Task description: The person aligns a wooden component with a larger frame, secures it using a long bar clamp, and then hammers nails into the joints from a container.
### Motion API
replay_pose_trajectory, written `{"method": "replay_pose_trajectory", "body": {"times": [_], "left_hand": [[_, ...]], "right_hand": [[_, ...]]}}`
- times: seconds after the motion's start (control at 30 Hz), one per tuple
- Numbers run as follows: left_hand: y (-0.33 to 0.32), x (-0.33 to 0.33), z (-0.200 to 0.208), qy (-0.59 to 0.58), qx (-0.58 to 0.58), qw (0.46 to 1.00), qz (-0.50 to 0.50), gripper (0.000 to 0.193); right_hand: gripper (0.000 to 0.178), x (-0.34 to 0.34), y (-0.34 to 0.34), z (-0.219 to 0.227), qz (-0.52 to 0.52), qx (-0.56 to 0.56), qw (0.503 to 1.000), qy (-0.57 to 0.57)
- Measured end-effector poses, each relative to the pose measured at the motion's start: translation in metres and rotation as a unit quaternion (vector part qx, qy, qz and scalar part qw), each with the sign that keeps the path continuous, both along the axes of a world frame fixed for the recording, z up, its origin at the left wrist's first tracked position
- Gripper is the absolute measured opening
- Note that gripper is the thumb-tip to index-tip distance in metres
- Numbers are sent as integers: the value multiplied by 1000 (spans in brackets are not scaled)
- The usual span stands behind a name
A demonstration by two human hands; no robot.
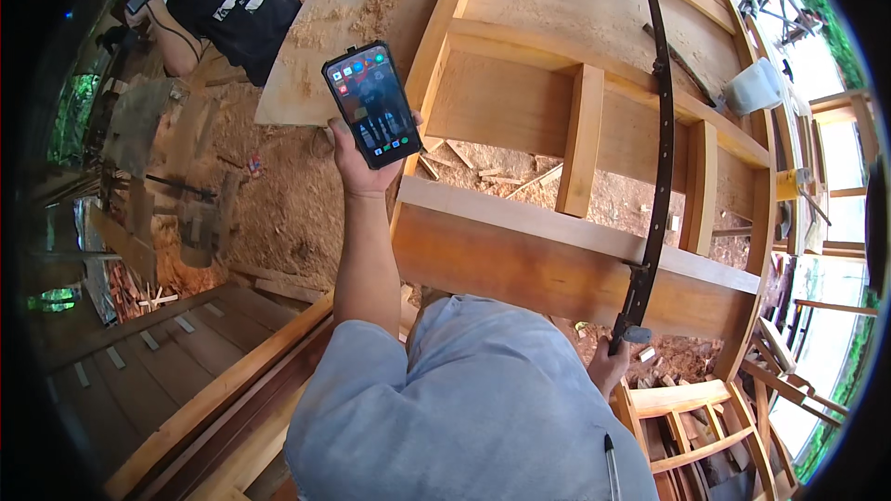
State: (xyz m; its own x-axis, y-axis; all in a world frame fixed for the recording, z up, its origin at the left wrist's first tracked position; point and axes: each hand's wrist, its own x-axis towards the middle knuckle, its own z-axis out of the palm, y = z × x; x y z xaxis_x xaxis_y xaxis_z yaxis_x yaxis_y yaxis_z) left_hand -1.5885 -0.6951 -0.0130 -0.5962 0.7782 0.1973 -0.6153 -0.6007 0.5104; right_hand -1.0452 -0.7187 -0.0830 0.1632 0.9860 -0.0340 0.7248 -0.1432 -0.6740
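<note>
My left hand (364, 162) is raised in front of me, its fingers wrapped round a black smartphone (373, 104). The phone's screen is lit, with small icons over a dark picture. Low on the right, my right hand (609, 368) is closed at the lower end of a bar clamp (663, 130), partly hidden by my body. The clamp's long dark bar, with holes along it, runs up across a wooden frame (582, 139). Its lower head sits by the near rail (557, 264) of that frame.
Another person (251, 0) in a black shirt is at the upper left, holding a dark device. A plywood sheet (320, 56) carries wood shavings. A whitish plastic container (754, 86) stands on the frame's right. Wooden slatted pieces (691, 399) and boards (200, 353) lie around; offcuts litter the ground.
</note>
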Motion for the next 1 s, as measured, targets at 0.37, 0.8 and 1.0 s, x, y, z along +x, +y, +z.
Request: {"method": "replay_pose_trajectory", "body": {"times": [0.37, 0.8, 1.0], "left_hand": [[-37, -91, -57, -123, -168, 967, 145, 54], [-82, -242, -130, -143, -378, 901, 156, 76], [-45, -267, -149, -96, -472, 821, 307, 64]], "right_hand": [[26, -4, -2, 2, 13, 10, 999, -51], [14, 1, -4, -8, -33, 67, 993, -97], [21, 17, -28, -32, -178, 83, 979, -50]]}}
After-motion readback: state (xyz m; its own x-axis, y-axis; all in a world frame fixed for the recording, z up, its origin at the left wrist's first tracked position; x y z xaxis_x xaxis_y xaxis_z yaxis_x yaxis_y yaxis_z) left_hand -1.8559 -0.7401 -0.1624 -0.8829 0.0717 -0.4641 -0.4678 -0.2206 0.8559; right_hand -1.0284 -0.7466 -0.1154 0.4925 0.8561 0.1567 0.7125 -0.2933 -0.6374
